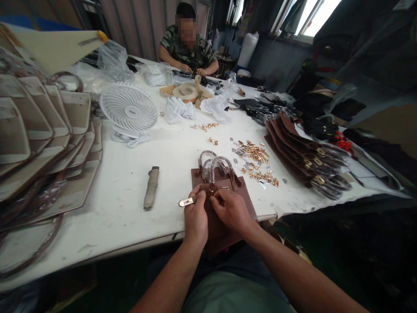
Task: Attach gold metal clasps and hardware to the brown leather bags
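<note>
1. The left hand (pixel 195 217) has its fingers closed around a gold clasp (pixel 186 201), which sticks out to the left.
2. The right hand (pixel 232 211) pinches the top edge of the brown bag (pixel 248 203) with closed fingers.
3. The bag lies flat at the near edge of the bench (pixel 124 204).
4. Loose gold fittings (pixel 256 163) lie just behind it.

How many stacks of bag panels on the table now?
2: a beige stack along the left edge, a brown stack at the right. A single brown panel lies at the near edge; more may be hidden.
</note>
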Tool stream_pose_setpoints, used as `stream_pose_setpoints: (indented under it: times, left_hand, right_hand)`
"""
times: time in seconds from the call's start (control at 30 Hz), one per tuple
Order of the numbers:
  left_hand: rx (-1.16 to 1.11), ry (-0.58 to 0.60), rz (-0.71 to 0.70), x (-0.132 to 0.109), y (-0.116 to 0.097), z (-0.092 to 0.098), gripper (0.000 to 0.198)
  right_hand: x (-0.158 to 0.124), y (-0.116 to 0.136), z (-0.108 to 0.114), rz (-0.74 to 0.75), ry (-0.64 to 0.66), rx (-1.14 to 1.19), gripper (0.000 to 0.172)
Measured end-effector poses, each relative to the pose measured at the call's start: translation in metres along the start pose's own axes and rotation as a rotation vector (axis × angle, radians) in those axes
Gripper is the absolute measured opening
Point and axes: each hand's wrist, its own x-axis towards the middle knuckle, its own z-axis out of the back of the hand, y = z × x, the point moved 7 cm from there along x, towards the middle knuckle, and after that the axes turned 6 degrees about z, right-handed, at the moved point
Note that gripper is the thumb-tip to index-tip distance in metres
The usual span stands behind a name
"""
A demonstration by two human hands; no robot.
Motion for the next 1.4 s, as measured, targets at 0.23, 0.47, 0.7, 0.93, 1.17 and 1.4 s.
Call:
stream_pose_setpoints:
  times: [0.23, 0.47, 0.7, 0.93, 1.17, 1.4]
  left_hand:
    - [0.018, -0.015, -0.015, 0.000, -0.004, 0.000, 0.032]
    - [0.052, -0.081, -0.017, -0.002, -0.003, 0.004, 0.034]
    - [0.112, -0.095, -0.107, 0.000, -0.002, 0.003, 0.029]
    - [0.165, -0.131, -0.158, -0.002, -0.010, 0.001, 0.026]
    - [0.221, -0.121, -0.200, -0.003, -0.012, 0.000, 0.022]
    - [0.334, -0.105, -0.258, -0.006, -0.016, -0.001, 0.022]
  right_hand:
    - [0.001, -0.006, -0.005, -0.066, -0.011, 0.096, 0.006]
    - [0.010, 0.002, 0.001, -0.022, 0.055, 0.143, 0.017]
    - [0.019, 0.009, 0.008, 0.026, 0.108, 0.056, 0.009]
    - [0.021, 0.013, 0.010, 0.070, 0.131, 0.037, 0.010]
    - [0.023, 0.011, 0.007, 0.065, 0.150, 0.021, 0.012]
    - [0.017, -0.001, -0.001, -0.016, 0.070, 0.177, 0.014]
